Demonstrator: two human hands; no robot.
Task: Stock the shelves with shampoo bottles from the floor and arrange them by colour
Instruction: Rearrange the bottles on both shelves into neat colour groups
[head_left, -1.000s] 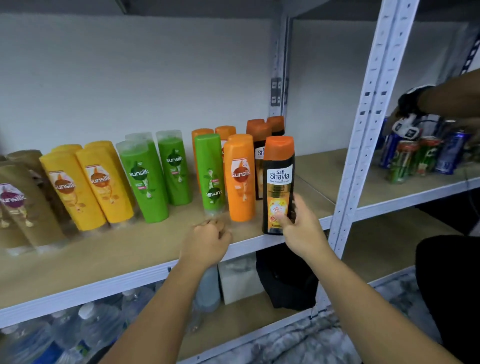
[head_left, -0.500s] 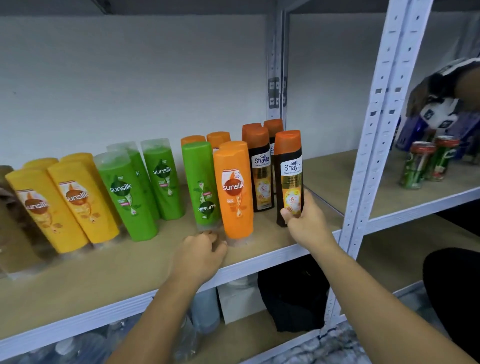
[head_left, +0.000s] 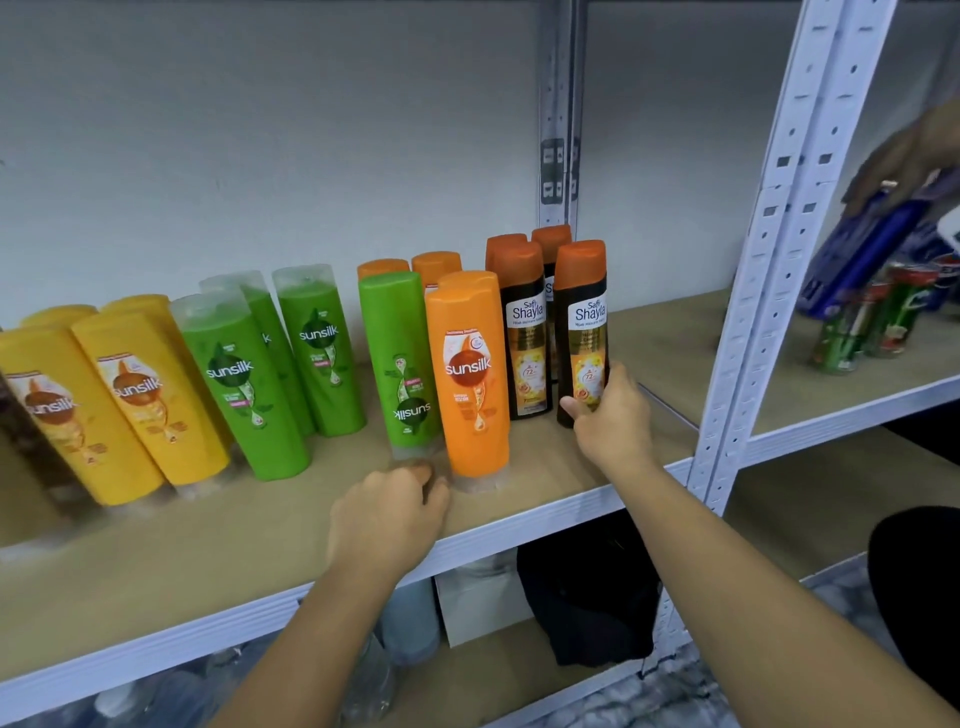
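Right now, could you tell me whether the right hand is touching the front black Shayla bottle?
Touching. In the head view the right hand grips the front black Shayla bottle low down, thumb at its base and fingers round its right side.

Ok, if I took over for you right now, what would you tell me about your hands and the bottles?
Right hand grips the black Shayla bottle, which stands on the shelf beside the other black bottles.
Left hand is at the foot of the upside-down green bottle; grip unclear.
Done: yellow bottles, green bottles and orange bottles stand grouped.
Left: release the black one, probably flip the upside-down green bottle and move it to the greens. The floor is out of view.
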